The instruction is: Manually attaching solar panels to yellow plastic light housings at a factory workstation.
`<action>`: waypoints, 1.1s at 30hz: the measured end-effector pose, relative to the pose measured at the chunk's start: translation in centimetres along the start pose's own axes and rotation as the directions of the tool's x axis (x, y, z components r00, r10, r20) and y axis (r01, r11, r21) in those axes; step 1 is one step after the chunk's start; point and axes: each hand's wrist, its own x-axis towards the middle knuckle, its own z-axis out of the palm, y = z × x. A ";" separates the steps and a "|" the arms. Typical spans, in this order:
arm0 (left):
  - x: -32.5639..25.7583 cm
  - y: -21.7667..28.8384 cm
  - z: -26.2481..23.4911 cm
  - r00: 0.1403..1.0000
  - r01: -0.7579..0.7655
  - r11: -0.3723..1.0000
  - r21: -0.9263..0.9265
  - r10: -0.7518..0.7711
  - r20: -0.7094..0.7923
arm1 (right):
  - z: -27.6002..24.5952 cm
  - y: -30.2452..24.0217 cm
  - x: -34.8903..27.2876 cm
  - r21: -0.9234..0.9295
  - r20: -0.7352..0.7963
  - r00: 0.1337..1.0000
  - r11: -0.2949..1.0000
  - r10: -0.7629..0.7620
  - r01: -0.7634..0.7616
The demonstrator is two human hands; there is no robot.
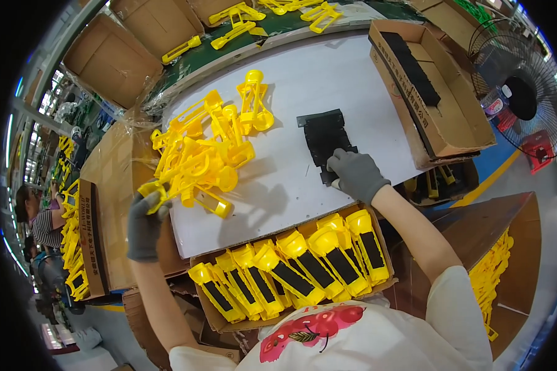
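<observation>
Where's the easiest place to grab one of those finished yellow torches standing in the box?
Probably by the wide round head of a yellow torch, coming from above. The torches stand packed side by side in the cardboard box, so only their heads stick up free; the bodies are hemmed in.

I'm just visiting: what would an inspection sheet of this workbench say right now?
Surface: white table top, mostly bare in the middle.
Job's things: pile of yellow plastic housings; stack of black panels; carton of finished yellow pieces with black panels.
Clutter: open carton of black strips; empty brown cartons.
Hands: left hand, gloved, fingers closed on a yellow housing; right hand, gloved, resting on the black panels.
Cables: nothing seen.
Surroundings: black floor fan; another person seated at left.
</observation>
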 end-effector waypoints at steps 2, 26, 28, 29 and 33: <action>-0.5 -3.4 0.5 0.999 0.033 0.985 -0.169 -0.038 -0.029 | -1.2 -0.3 0.4 0.010 0.092 0.996 1.000 0.017 -0.018; -7.9 -8.1 13.0 0.988 0.122 0.981 -0.153 -0.105 0.117 | -9.7 -4.3 -6.5 0.956 -0.236 0.896 0.254 0.377 0.145; -9.2 -8.9 14.1 0.985 0.144 0.977 -0.158 -0.127 0.116 | -11.0 -6.8 -8.4 0.996 0.067 0.925 0.036 0.375 -0.087; -9.7 -9.1 14.7 0.981 0.154 0.977 -0.145 -0.134 0.139 | -11.0 -7.6 -9.1 0.992 0.079 0.938 0.063 0.337 -0.106; -11.2 -9.2 16.7 0.972 0.216 0.968 -0.126 -0.202 0.120 | -8.9 -8.4 -10.0 0.962 0.088 0.967 0.232 0.239 -0.145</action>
